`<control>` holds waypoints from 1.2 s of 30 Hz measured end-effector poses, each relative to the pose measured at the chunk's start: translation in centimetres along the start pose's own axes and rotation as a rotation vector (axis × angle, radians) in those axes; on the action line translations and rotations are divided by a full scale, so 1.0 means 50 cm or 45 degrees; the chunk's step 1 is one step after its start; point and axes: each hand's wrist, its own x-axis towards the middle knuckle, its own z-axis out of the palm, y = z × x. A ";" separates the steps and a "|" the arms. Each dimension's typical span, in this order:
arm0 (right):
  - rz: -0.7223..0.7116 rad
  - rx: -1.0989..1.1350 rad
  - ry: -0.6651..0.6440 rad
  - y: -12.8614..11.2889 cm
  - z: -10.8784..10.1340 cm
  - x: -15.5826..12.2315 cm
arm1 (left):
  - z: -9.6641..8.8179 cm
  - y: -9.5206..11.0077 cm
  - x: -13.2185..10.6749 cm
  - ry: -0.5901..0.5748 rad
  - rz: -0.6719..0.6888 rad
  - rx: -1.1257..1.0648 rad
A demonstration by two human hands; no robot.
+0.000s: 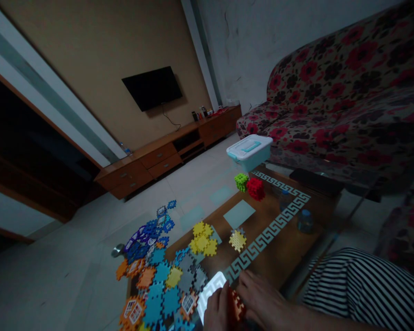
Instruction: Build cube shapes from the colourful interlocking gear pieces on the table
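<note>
- Both hands sit low at the near edge of the coffee table (290, 248). The left hand (216, 311) is curled, fingers closed on the edge of an orange tile (237, 304).
- The right hand (262, 299) comes in from the striped sleeve side. Its fingers are stretched forward and fairly flat, thumb side against the same tile. Can't tell if it's actually gripping.
- The tile is jagged interlocking plastic, wedged between the two hands.
- Just left of them is a loose tile pile (158, 280) in blue, orange, grey and yellow.
- Further out there's one yellow tile cluster (203, 239) and one lone yellow tile (238, 240).
- Two bumpy cubes: one green cube (241, 181) and one red cube (255, 188), touching.
- One white lidded box (250, 151) sits behind them.
</note>
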 end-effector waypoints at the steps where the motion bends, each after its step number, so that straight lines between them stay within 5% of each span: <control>1: 0.005 -0.046 -0.007 0.000 0.010 0.002 | 0.001 0.000 0.000 -0.022 -0.019 0.017; 8: 0.008 -0.082 -0.063 -0.006 0.017 -0.002 | 0.020 0.015 -0.001 -0.044 -0.048 0.105; 17: -0.020 0.083 -0.075 -0.018 -0.008 -0.005 | -0.019 0.042 -0.019 -0.031 -0.189 0.020; 22: -0.081 -0.041 0.074 -0.028 -0.062 0.048 | 0.027 0.005 -0.034 0.024 -0.174 0.011; 25: -0.211 -0.122 0.121 -0.071 -0.084 0.129 | 0.035 -0.043 -0.062 0.197 -0.160 0.057; 28: -0.388 -0.175 0.098 -0.151 -0.066 0.229 | -0.015 -0.117 -0.095 0.499 -0.150 0.065; 31: -0.488 -0.263 0.023 -0.253 -0.016 0.318 | -0.117 -0.221 -0.105 0.809 -0.274 0.099; 36: -0.448 -0.268 0.074 -0.384 0.078 0.413 | -0.298 -0.388 -0.051 0.614 -0.779 0.243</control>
